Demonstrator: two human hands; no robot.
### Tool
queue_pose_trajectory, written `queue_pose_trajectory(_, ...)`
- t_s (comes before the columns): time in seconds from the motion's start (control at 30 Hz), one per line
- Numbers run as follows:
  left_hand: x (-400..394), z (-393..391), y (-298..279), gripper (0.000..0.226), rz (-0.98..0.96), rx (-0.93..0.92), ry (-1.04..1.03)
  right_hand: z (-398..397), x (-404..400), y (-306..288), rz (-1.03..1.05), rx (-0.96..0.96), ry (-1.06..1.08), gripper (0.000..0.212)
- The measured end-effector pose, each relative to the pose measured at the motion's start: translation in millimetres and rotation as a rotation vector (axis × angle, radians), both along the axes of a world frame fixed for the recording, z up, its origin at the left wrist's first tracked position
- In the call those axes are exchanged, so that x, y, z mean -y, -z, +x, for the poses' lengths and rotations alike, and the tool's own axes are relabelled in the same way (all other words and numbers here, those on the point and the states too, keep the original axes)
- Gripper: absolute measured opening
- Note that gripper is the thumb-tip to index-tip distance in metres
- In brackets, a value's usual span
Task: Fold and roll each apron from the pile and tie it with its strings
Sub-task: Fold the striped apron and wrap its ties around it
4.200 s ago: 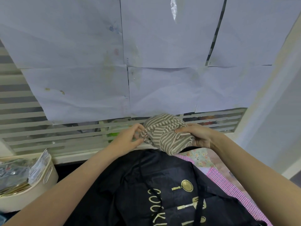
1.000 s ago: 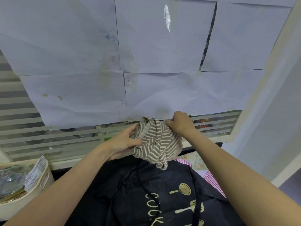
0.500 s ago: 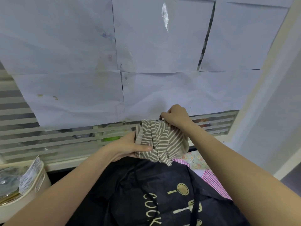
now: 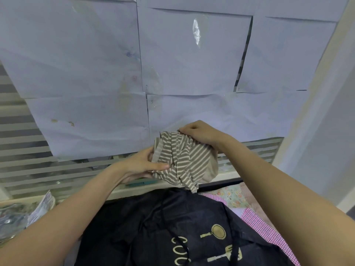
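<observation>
A bundled brown-and-cream striped apron (image 4: 184, 160) is held up in the air in front of the window. My left hand (image 4: 140, 166) grips its left side, thumb across the front. My right hand (image 4: 199, 132) pinches the bundle's top edge with curled fingers. A loose striped end hangs from the bottom of the bundle. Below it lies a black apron (image 4: 172, 227) with gold kitchen print and thin black strings, spread on top of the pile.
A pink checked and floral apron (image 4: 255, 221) sticks out from under the black one at right. A cream tub (image 4: 11, 223) with packets stands at the left edge. Paper sheets (image 4: 182, 64) cover the striped window behind. A white wall is at right.
The bundle has been turned and lifted slightly. My right hand moved from its right side to pinch its top, and my left hand shifted to cup its left side.
</observation>
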State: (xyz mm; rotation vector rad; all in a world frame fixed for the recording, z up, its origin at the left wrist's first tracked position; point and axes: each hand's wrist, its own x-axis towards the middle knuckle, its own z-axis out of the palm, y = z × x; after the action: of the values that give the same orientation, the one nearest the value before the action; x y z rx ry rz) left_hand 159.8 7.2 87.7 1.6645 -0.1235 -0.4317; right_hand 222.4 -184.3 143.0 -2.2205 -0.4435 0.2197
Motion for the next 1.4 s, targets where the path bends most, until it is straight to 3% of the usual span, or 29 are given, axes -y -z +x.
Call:
queue_pose_trajectory(0.1,6,1,-16,0.054,0.047,-0.006,0.044,5,-18,4,-0.206,0.223,0.018,0.048)
queue_pose_trajectory(0.2,5,7,-29,0.077,0.056,0.079,-0.150,10,-25,8,-0.190,0.253,0.051,0.046)
queue_pose_trajectory(0.23,4,8,-32,0.075,0.060,0.106,-0.203,10,-26,7,-0.176,0.261,0.062,0.045)
queue_pose_trajectory(0.33,4,6,-36,0.038,0.032,0.194,-0.260,9,-27,0,-0.124,0.279,0.114,0.046)
queue_pose_trajectory(0.4,3,3,-34,0.027,-0.068,0.225,-0.287,10,-22,-5,0.018,0.208,0.210,0.044)
queue_pose_trajectory(0.57,-1,0,-37,0.029,-0.247,0.271,-0.285,11,-13,-24,0.514,-0.181,0.408,0.023)
queue_pose_trajectory(0.63,-6,0,-48,0.044,-0.231,0.244,-0.184,8,-14,-39,0.606,-0.224,0.419,0.025)
queue_pose_trajectory(0.77,-14,-4,-73,0.077,-0.024,0.244,-0.033,3,-16,-78,0.629,-0.192,0.439,0.023)
queue_pose_trajectory(0.87,-19,-6,-95,0.075,-0.058,0.312,-0.041,2,-18,-105,0.690,-0.203,0.448,0.019)
queue_pose_trajectory(1.0,-23,-15,-114,0.061,-0.153,0.357,-0.044,-1,-23,-127,1.006,-0.376,0.389,0.018)
queue_pose_trajectory(1.07,-28,-19,-117,0.059,-0.157,0.357,-0.057,-4,-30,-133,0.957,-0.302,0.360,0.024)
queue_pose_trajectory(1.17,-36,-22,-129,0.064,-0.029,0.346,-0.129,-5,-44,-139,0.685,-0.115,0.335,0.029)
queue_pose_trajectory(1.3,-33,-24,-146,0.040,0.084,0.391,-0.350,-14,-59,-142,0.364,-0.007,0.196,0.021)
queue_pose_trajectory(1.4,-33,-24,-144,0.040,0.120,0.442,-0.428,-18,-67,-132,0.140,0.224,0.017,0.027)
